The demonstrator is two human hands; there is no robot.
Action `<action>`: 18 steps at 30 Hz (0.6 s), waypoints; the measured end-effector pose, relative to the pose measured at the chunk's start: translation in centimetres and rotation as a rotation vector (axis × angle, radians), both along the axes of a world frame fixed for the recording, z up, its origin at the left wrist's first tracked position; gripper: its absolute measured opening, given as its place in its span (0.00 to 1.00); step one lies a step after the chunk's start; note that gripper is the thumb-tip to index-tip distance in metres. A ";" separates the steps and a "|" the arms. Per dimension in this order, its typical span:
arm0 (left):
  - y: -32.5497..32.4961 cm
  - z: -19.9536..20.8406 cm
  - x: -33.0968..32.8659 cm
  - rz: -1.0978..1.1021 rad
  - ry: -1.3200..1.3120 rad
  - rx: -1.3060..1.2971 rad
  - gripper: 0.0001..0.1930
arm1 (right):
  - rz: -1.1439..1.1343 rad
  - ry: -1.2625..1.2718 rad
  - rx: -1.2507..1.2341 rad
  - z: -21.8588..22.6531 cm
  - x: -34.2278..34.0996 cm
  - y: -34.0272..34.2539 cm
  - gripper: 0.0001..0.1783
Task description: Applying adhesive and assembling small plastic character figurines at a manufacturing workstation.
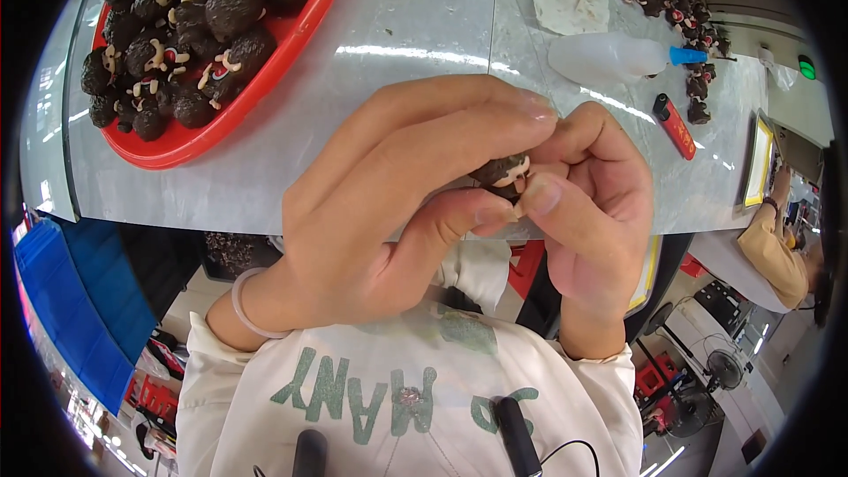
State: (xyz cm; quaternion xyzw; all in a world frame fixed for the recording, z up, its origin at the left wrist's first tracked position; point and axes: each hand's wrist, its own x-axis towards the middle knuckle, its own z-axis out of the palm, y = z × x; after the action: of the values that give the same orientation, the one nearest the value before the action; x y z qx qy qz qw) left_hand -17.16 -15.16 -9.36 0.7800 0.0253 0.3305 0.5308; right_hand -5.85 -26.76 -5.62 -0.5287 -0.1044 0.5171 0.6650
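One small figure [496,171]: dark brown with pale trim, it showed near the close edge of the table [415,22], just off mid-view toward one o'clock.
Left hand [380,181]: its thumb and fingers pinched the figure from nine o'clock.
Right hand [602,199]: its thumb and forefinger pinched the figure's pale-trimmed side from three o'clock.
Red tray [168,159]: it held heaped dark figures [234,9], at ten o'clock from the hands.
Bottle [592,57]: white, blue-tipped, it lay toward one o'clock.
Lighter [674,126]: red and black, it lay between two and three.
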 end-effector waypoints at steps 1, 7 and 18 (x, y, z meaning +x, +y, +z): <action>0.2 0.0 0.0 -0.016 -0.009 0.009 0.19 | -0.011 -0.030 0.045 -0.3 0.0 -0.1 0.14; 0.1 0.2 -0.1 -0.048 0.045 -0.060 0.19 | -0.061 -0.291 0.162 -1.1 -0.1 -0.7 0.22; -0.2 0.5 0.1 -0.102 0.132 -0.188 0.20 | -0.006 -1.005 0.303 -2.1 0.9 -1.1 0.23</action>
State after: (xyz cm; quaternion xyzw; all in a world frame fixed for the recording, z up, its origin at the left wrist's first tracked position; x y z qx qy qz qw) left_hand -17.10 -15.41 -8.85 0.7470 0.0513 0.2473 0.6150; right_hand -4.94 -27.91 -7.73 -0.6098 -0.4825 0.1769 0.6033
